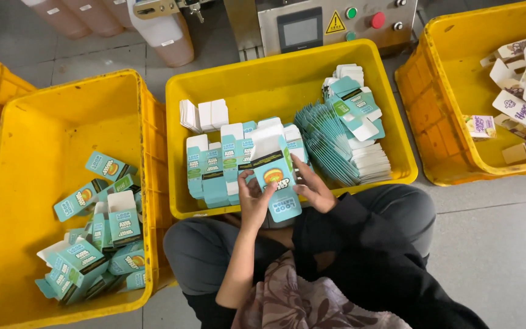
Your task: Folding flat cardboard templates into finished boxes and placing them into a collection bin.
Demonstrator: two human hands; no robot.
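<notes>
My left hand [254,198] and my right hand [313,186] both grip one teal carton [278,180] with a white top flap, held upright over the near rim of the middle yellow crate [275,70]. The left fingers pinch its left edge, the right fingers press its right side. Just behind it, inside that crate, stand rows of flat teal cartons [217,161] and a fanned stack of flat teal cartons [336,137].
A yellow crate [25,183] on the left holds several folded teal boxes [95,244]. Another yellow crate [452,152] on the right holds purple-and-white boxes [522,109]. A steel machine [318,21] with a screen and buttons stands behind. My knees rest against the middle crate.
</notes>
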